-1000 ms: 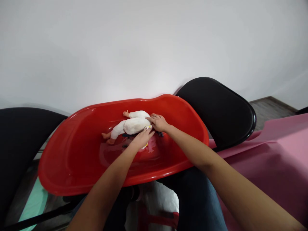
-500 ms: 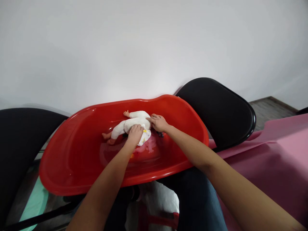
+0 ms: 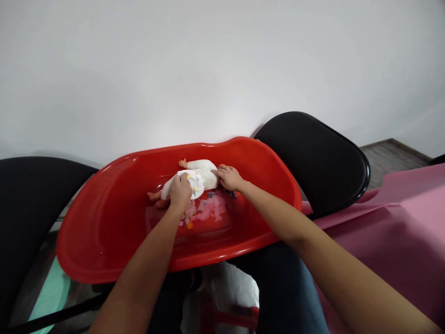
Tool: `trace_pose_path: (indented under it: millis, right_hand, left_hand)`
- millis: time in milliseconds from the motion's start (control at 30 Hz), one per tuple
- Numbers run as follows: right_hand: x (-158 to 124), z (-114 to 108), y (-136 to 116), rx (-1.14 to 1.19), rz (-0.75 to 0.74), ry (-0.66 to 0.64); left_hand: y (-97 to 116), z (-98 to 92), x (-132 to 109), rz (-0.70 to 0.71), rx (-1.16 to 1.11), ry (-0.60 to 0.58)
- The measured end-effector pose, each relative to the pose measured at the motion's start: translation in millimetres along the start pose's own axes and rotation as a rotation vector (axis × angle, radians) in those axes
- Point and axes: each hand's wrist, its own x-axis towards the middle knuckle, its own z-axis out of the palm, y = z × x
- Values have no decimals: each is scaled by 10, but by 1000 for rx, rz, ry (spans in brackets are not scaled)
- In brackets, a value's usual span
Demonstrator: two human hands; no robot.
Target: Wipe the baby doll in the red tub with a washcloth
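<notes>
A baby doll (image 3: 208, 177) with a white cloth body lies in the red baby bathtub (image 3: 114, 250), its feet to the left and its head to the right. My right hand (image 3: 227, 177) rests closed around the doll's head, which is mostly hidden under my fingers. Over the doll's lower body, my left hand (image 3: 181, 188) is closed on a white cloth (image 3: 196, 184) with yellow prints, pressed against the doll. On the tub floor in front of the doll shows a pink baby picture (image 3: 210, 208).
The tub stands against a white wall (image 3: 208, 69), between a black chair (image 3: 313, 157) on the right and another black chair (image 3: 31, 208) on the left. A pink cloth (image 3: 392, 232) drapes at the right. A mint-green object (image 3: 52, 292) lies low on the left.
My left hand has moved left with the cloth, from beside the doll's upper body to its lower body. My right hand stays at the doll's head.
</notes>
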Motion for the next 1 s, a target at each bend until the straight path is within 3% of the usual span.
trace_pose_path:
  millis: [67,233,367,667,900,1000]
  right_hand:
    - [3,16,11,-8,-2,-5]
    - [16,45,33,-20,-23,-9]
    - [13,29,16,-22,-29,-4]
    - [1,2,-6,-48,-14,-40]
    - [-7,-39,-50,-21,9,-26]
    - [-9,-42,-57,-21,10,-23]
  left_hand:
    - [89,34,-25,70,-1,18]
    - [345,190,-165,413,91,2]
    - [379,208,-231,509,130,9]
    - [211,75,-163,393,208,21]
    - [-100,-23,-94,130,230,-17]
    - [-215,6,-61,29,223,-96]
